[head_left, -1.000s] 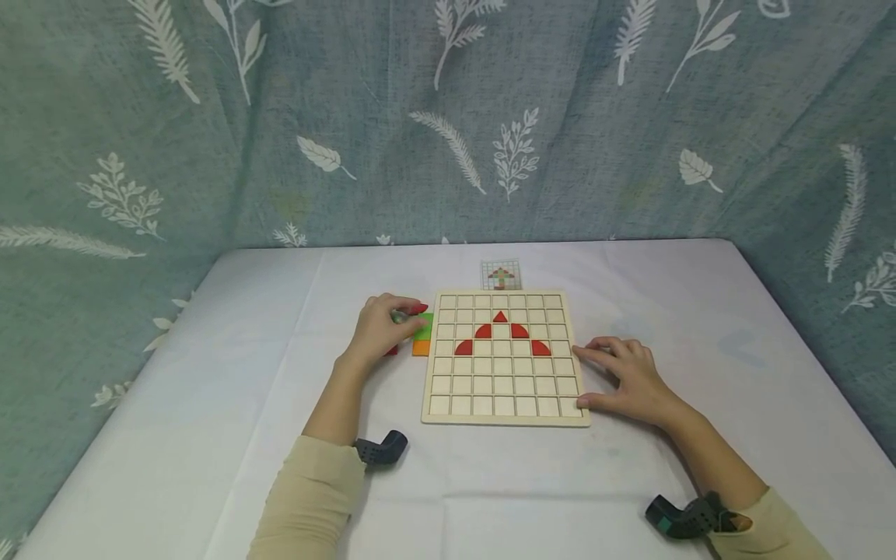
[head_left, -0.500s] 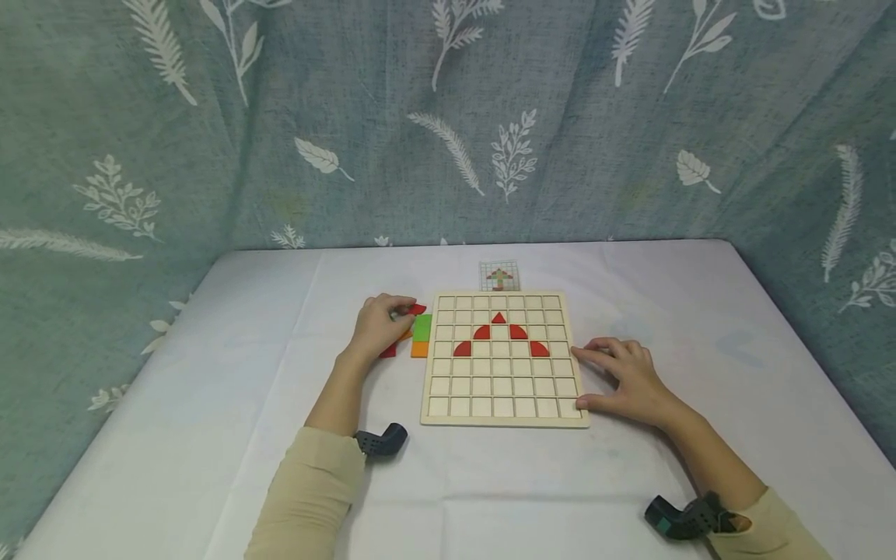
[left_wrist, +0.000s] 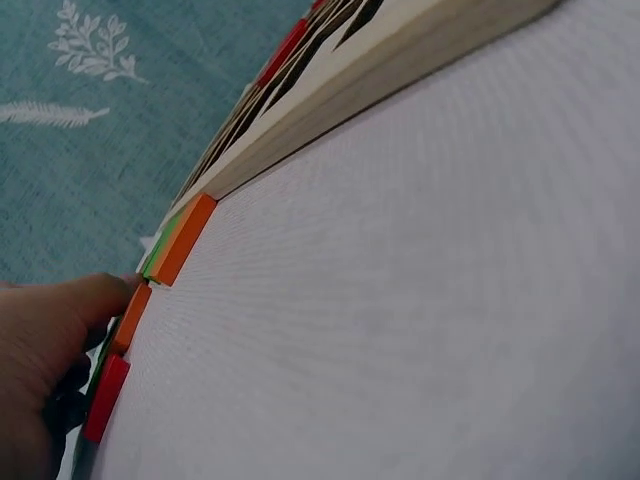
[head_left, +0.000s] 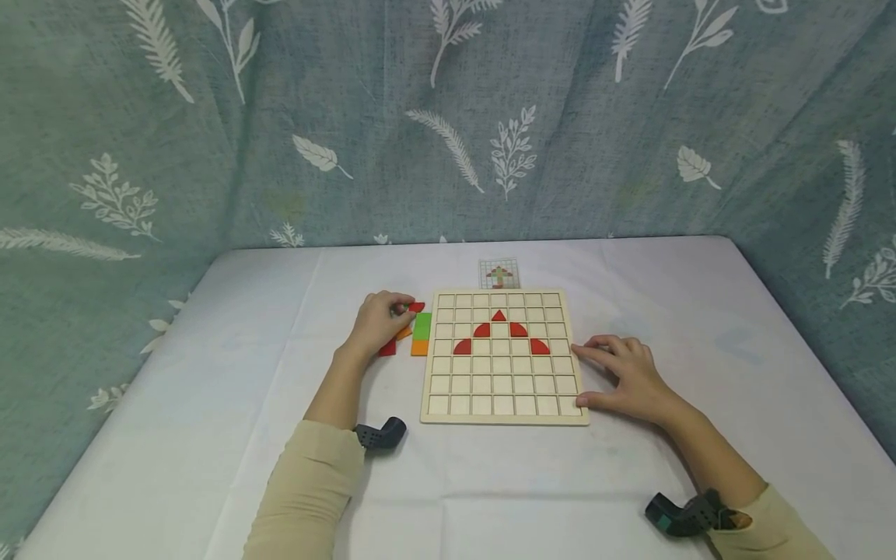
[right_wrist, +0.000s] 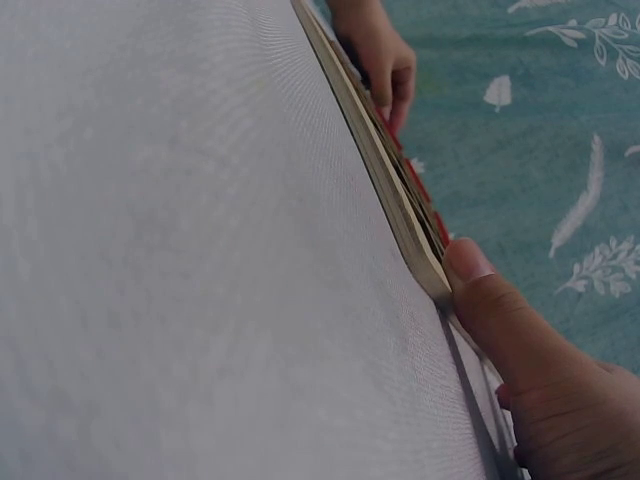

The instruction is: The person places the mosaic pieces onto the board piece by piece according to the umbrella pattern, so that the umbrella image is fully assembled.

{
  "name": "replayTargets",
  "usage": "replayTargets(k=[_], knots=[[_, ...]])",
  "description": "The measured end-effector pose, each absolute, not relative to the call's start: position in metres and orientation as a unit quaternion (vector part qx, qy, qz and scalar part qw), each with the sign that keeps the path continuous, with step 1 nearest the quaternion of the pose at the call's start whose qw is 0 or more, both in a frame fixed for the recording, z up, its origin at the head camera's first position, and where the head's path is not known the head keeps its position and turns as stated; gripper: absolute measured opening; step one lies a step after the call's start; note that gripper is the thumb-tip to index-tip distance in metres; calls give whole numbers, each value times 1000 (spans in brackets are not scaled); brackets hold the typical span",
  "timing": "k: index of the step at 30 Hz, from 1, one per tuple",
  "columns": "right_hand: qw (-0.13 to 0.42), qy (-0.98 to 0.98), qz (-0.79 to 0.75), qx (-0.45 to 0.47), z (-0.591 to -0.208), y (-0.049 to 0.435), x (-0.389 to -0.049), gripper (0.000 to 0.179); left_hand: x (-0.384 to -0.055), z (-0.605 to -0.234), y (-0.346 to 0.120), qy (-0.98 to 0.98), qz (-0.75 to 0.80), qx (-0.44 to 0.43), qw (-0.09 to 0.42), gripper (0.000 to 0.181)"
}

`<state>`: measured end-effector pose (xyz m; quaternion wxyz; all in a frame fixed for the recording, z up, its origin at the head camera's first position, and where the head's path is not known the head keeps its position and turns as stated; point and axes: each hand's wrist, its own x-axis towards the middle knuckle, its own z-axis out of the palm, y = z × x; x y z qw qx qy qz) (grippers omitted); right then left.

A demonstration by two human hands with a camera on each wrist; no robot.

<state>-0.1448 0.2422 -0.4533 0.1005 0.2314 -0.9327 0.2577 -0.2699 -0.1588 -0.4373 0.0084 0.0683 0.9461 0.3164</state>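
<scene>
A square wooden grid board point(head_left: 462, 406) lies on the white table, holding red quarter-round tiles and one red triangle tile point(head_left: 499, 316). My left hand point(head_left: 374, 323) is over loose tiles left of the board, thumb and fingers bent. Right at its fingertips is a rounded red tile point(head_left: 417, 307); whether it is pinched, I cannot tell. Beside it lie a green tile point(head_left: 423, 325) and an orange tile point(head_left: 419, 348). In the left wrist view, a red tile point(left_wrist: 108, 398) is under the hand. My right hand point(head_left: 626, 377) touches the board's right edge with thumb and index finger, the thumb straight point(right_wrist: 500, 315).
Behind the board lies a small pattern card point(head_left: 499, 274) with a gridded picture. The white cloth point(head_left: 504, 482) covers the table. A green-blue leaf-patterned curtain point(head_left: 378, 202) hangs behind it. Dark cameras are strapped to both wrists.
My left hand has drawn back slightly to the left and its thumb is nearer the index finger. More of the green and orange tiles shows. The right hand and the board stay still.
</scene>
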Motion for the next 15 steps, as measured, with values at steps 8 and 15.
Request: replayTargets(k=[8,15], knots=[[100,-933,258,231,-453,243,-145,75,-268,-436,-160,946,317,63,-6,34],[107,-929,262,237,-454,244,-145,76,-262,-431,-159,941,329,78,-27,32]])
